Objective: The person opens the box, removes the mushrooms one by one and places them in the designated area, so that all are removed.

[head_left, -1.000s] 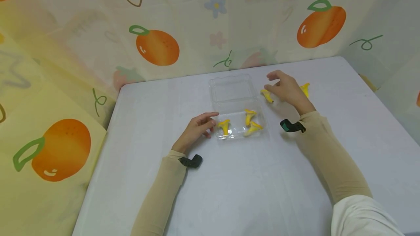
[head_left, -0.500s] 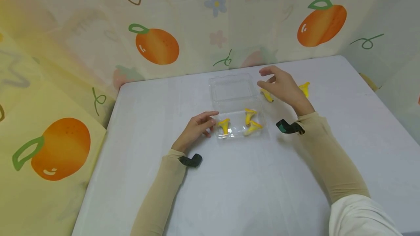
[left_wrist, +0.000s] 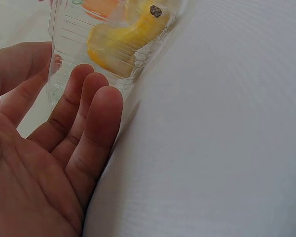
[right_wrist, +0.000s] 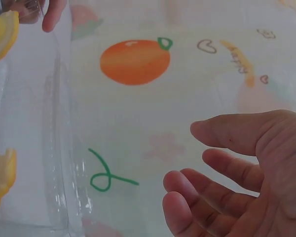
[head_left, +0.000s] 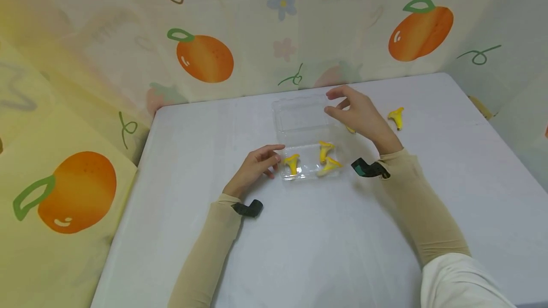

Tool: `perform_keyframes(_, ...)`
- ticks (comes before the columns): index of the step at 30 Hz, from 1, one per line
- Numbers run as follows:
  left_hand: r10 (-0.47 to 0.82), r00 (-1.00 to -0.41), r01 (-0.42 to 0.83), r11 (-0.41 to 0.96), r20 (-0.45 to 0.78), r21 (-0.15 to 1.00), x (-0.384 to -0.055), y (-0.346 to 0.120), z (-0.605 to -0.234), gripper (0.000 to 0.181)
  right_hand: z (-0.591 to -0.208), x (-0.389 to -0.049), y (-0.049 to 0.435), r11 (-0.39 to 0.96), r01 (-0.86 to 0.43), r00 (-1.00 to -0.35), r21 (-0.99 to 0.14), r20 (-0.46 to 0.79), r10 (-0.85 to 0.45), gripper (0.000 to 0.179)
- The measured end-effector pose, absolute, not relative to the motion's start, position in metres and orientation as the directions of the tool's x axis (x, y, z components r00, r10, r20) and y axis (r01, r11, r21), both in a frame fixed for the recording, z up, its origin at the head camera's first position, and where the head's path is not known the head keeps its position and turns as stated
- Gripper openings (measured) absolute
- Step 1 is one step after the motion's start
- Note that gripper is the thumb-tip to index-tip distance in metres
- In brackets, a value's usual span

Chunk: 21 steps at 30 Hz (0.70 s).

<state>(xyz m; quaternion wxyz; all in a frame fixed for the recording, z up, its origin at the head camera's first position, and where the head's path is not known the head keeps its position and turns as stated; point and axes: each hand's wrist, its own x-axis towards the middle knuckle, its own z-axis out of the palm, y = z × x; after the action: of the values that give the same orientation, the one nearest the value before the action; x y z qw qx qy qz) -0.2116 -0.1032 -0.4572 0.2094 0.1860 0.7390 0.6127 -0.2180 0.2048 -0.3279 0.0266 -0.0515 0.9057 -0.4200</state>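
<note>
A clear plastic clamshell box [head_left: 307, 175] lies on the table with its lid [head_left: 299, 114] folded back. Inside sit three yellow trumpet-shaped mushrooms, one at the left [head_left: 292, 163] and two close together at the right [head_left: 326, 151]. At the box's left side is my left hand [head_left: 256, 166], thumb and index fingertips right at the rim, other fingers loosely bent. My right hand [head_left: 361, 114] hangs near the lid's right edge, fingers bent and apart with nothing between them. In the right wrist view, the right hand [right_wrist: 232, 182] shows a gap between thumb and fingers.
Two more yellow mushrooms lie on the white table [head_left: 274, 241]: one [head_left: 396, 118] right of my right hand, the other [head_left: 350, 129] mostly hidden beneath that hand. A fruit-patterned cloth wall [head_left: 244, 27] rises directly behind the table's far edge.
My right hand has moved left, from over the loose mushrooms to the lid's right edge, uncovering the far-right mushroom and covering most of the other. The left hand stays in place.
</note>
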Motion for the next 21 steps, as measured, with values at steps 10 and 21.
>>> perform_keyframes(10, 0.530, -0.843, -0.007, 0.169, -0.097, 0.986, -0.211, -0.104, -0.457, 0.040, -0.324, -0.214, 0.191, 0.641, -0.101, -0.990, -0.761, 0.012, -0.142, 0.040)
perform_keyframes(21, 0.530, -0.842, -0.010, 0.166, -0.098, 0.986, -0.210, -0.104, -0.456, 0.041, -0.328, -0.210, 0.178, 0.625, -0.146, -0.979, -0.767, 0.021, -0.204, 0.037)
